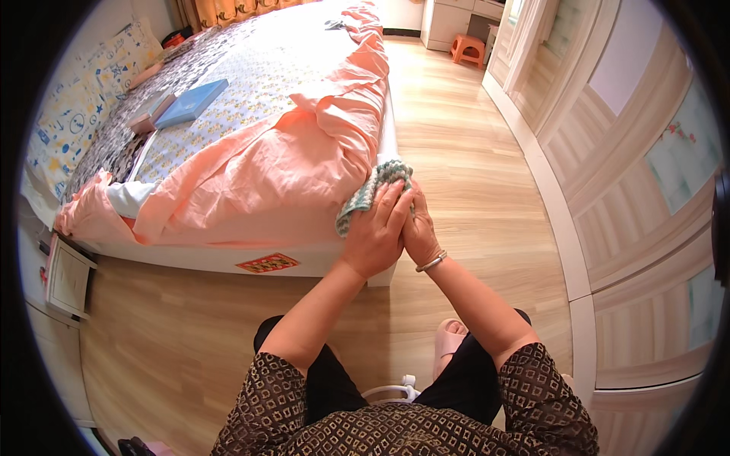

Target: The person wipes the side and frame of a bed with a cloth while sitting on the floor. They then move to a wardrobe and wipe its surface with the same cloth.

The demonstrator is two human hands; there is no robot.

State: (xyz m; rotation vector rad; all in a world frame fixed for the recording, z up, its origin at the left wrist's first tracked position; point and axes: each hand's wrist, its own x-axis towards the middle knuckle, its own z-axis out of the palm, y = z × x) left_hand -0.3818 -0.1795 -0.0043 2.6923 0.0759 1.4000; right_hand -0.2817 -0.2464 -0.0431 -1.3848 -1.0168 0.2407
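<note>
Both of my hands lie close together at the near right corner of a bed. My left hand [376, 231] presses on a green and white patterned cloth [365, 196], fingers pointing away from me. Beside it, my right hand [421, 228] rests against the same cloth, with a silver bangle on its wrist. The cloth is bunched over the corner of the white bed frame [325, 259], next to a rumpled peach bedsheet [285, 154]. Parts of the cloth under my palms are hidden.
A blue flat box [194, 104] and a brownish box [153, 111] lie on the bed. Wardrobe doors [616, 228] run along the right. An orange stool [469, 49] stands far off on the wood floor [456, 142]. A small white cabinet [68, 279] is at the left.
</note>
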